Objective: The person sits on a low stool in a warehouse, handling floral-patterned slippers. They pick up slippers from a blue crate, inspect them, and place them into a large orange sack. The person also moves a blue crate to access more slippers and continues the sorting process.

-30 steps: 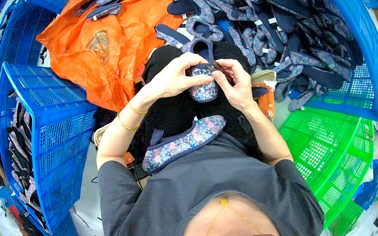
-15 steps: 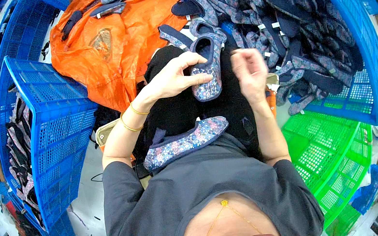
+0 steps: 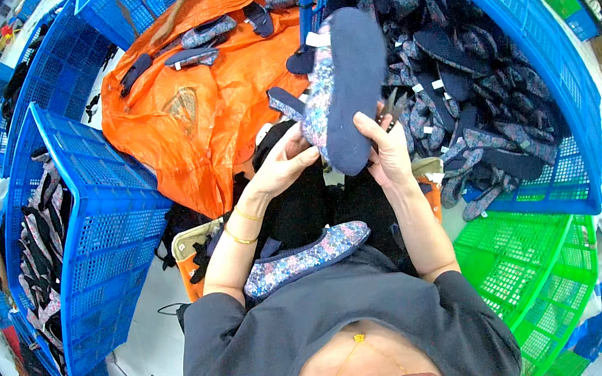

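Raised in front of me is a floral slipper, turned so its dark navy sole and blue-pink patterned side show. My left hand pinches its near end from the left, thumb and fingers closed. On the right side of that end, my right hand grips the sole's edge with the thumb. Dark thread snips stick out from behind the right thumb, held in the same hand. A matching slipper lies sideways across my lap, apart from both hands.
A blue crate at the right holds a heap of slippers. Several slippers lie on an orange sheet ahead, where another person's arm reaches in. Blue crates stand at left, green crates at near right.
The slipper has been lifted off my lap and turned to show its sole. My right hand has come in from the side and now grips it too. Another person's arm has appeared beyond.
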